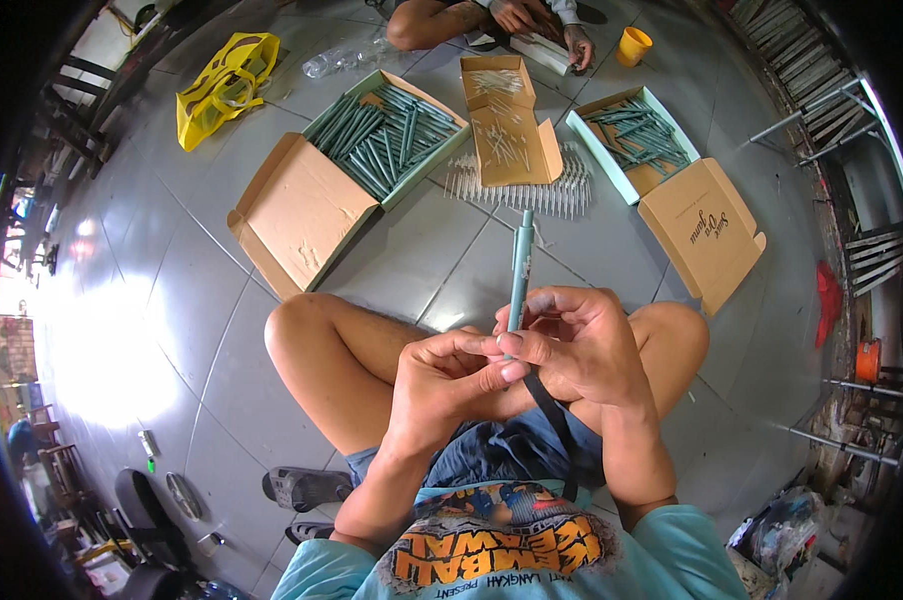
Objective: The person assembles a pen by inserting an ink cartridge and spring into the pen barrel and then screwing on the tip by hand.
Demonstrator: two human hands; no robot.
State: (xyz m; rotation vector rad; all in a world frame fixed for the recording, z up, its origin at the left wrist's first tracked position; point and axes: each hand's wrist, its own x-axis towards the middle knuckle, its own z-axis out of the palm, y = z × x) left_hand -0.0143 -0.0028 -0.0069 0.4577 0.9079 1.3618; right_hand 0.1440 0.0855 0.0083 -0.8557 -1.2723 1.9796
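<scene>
A teal pen (521,270) stands nearly upright between my hands, its clip and push-button end pointing away from me. My right hand (587,345) is closed round the pen's lower barrel, thumb and fingers pressed against it. My left hand (452,375) pinches at the pen's lower end, its fingertips meeting those of the right. The very tip is hidden by the fingers. Beyond my hands, an open teal box (424,160) at the left is full of similar pens. A second teal box (612,178) at the right holds fewer pens.
Between the boxes sits a cardboard tray (547,150) of thin clear parts, with rows of similar parts (572,195) around it. A yellow bag (197,115), a plastic bottle (324,66) and a yellow cup (633,47) lie farther off. Another person's hand (579,45) works at the far side.
</scene>
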